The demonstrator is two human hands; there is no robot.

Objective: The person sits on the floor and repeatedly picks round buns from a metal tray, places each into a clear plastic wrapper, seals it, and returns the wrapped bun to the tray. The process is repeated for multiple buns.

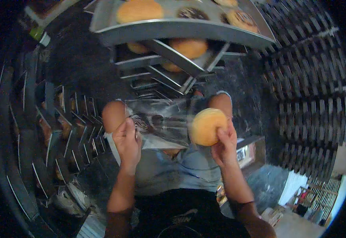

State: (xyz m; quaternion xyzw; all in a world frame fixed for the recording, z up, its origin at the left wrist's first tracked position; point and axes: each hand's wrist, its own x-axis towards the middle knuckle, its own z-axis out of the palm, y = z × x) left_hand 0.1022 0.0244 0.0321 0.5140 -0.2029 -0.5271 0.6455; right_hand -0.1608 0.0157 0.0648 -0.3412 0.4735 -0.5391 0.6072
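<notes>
My right hand (225,142) grips a round golden bun (208,127) by its edge, thumb on top. My left hand (128,142) pinches the left side of a clear plastic bag (167,119), which lies stretched across my lap. Inside the bag or showing through it near my left fingers is something dark and patterned; what it is cannot be told. The bun is over the bag's right end, slightly blurred. In front of me, a metal baking tray (184,29) holds several round breads, among them a large golden bun (140,11) and a dark-patterned one (242,20).
More trays with buns (187,49) are stacked crosswise under the front tray. Stacks of trays (51,134) with baked goods stand at the left. Tall stacks of dark trays (306,113) rise at the right. An open box (250,154) with printed packaging is beside my right leg.
</notes>
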